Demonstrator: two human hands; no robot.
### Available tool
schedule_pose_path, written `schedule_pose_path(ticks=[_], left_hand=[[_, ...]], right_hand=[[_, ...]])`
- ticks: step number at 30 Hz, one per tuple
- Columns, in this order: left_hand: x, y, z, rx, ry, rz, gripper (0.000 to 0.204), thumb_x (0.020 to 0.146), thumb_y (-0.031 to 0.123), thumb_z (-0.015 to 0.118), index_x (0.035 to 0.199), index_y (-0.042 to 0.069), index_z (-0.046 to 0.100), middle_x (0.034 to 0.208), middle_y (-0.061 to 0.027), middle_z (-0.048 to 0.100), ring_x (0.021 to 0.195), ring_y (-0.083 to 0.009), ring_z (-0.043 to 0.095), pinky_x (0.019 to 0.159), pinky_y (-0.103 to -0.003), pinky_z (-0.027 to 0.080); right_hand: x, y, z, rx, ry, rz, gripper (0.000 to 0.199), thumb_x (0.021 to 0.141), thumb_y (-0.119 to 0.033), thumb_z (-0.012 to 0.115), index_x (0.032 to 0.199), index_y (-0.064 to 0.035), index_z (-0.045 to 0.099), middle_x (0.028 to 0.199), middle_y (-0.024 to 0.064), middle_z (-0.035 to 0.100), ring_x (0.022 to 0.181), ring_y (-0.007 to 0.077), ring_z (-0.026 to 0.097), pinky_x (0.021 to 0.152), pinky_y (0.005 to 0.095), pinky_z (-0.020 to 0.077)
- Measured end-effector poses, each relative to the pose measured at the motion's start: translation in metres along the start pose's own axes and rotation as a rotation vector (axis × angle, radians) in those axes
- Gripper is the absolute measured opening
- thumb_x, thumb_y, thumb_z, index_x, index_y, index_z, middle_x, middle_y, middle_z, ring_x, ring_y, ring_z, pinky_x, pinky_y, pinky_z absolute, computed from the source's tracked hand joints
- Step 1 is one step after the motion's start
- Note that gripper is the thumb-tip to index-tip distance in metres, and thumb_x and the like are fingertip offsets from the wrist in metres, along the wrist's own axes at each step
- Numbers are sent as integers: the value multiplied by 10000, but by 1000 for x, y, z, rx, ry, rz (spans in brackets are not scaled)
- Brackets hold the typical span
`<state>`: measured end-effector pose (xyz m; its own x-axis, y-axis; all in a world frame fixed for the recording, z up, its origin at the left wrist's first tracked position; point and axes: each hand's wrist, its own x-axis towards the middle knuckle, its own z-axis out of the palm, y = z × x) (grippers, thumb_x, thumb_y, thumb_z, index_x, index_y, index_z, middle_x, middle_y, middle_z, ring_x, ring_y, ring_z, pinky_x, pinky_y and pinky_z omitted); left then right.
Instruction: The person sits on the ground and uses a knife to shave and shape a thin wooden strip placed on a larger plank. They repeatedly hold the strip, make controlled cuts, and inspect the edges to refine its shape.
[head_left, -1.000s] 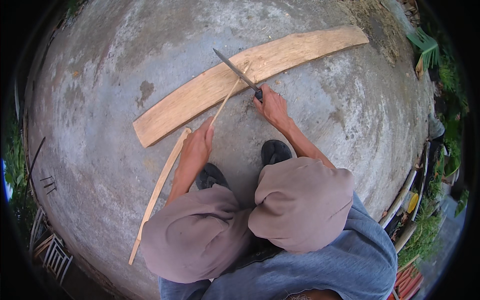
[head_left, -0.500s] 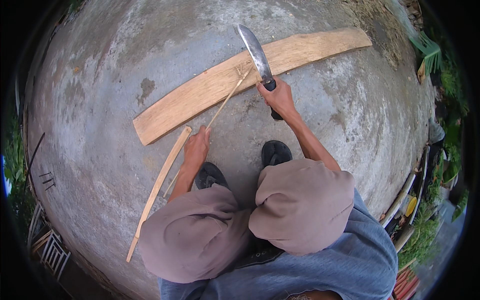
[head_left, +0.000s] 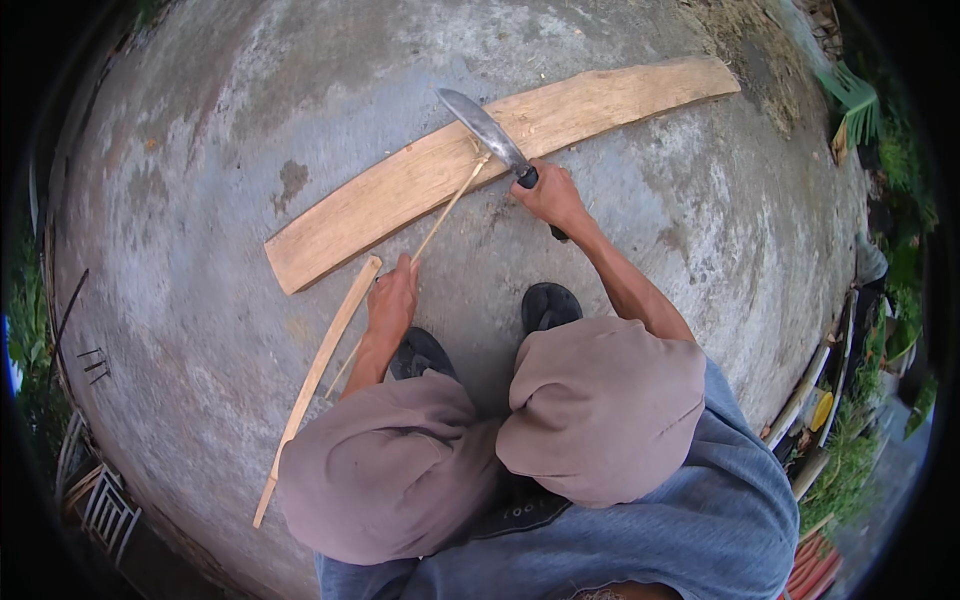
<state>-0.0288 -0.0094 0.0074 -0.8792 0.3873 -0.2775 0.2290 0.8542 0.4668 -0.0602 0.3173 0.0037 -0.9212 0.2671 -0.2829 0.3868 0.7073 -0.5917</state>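
My right hand (head_left: 552, 195) is wrapped round the dark handle of a machete (head_left: 485, 127). Its broad, curved blade points up and left above a long wooden plank (head_left: 350, 222). In my left hand (head_left: 392, 297) is a thin wooden stick (head_left: 445, 213), which slants up to the plank. The stick's far tip lies over the plank near the blade, with a few curled shavings there. Whether the blade touches the stick, I cannot tell. A narrow wooden strip (head_left: 322, 368) lies beside my left hand, running down toward my left knee.
All of this is on a stained concrete floor (head_left: 200, 330). My sandalled feet, with a right sandal (head_left: 550, 306) and a left sandal (head_left: 422, 354), stand between my hands and knees. Green plants (head_left: 850, 480) and poles (head_left: 800, 400) line the right edge. A pale slatted frame (head_left: 110, 512) lies at the lower left.
The machete blade has swung left and down, now slanting across the plank near the stick's tip. My right hand has turned with it. My left hand and the stick have hardly moved.
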Motion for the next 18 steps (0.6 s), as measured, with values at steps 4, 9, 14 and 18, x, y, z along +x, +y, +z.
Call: schedule_pose_path(ticks=[4, 9, 14, 18], left_hand=[[-3, -7, 4, 7, 57, 34, 229, 1092, 241, 502, 1041, 21, 542, 783, -280, 671, 770, -503, 653, 650, -590, 494], [-3, -13, 8, -43, 106, 91, 232, 1094, 240, 506, 1050, 16, 547, 714, -309, 625, 713, -510, 638, 608, -590, 465], [-4, -17, 9, -32, 100, 83, 244, 1093, 260, 507, 1071, 21, 552, 728, -314, 628, 734, -524, 632, 624, -606, 459], [2, -11, 8, -9, 27, 52, 255, 1097, 284, 496, 1076, 37, 556, 748, -310, 637, 759, -528, 637, 636, -612, 462]], right_hand=[[1, -10, 2, 236, 30, 79, 360, 823, -300, 719, 975, 25, 690, 856, 249, 717, 864, 421, 711, 790, 484, 554], [0, -11, 2, 132, 18, 67, 359, 809, -307, 727, 968, 14, 700, 848, 234, 718, 850, 408, 714, 763, 470, 549], [-4, -9, 7, 89, -33, 35, 350, 805, -308, 727, 949, 11, 703, 860, 227, 730, 848, 410, 715, 769, 468, 552], [-1, 7, 17, 364, 13, 194, 348, 801, -310, 734, 917, 17, 697, 838, 226, 728, 817, 387, 721, 758, 454, 553]])
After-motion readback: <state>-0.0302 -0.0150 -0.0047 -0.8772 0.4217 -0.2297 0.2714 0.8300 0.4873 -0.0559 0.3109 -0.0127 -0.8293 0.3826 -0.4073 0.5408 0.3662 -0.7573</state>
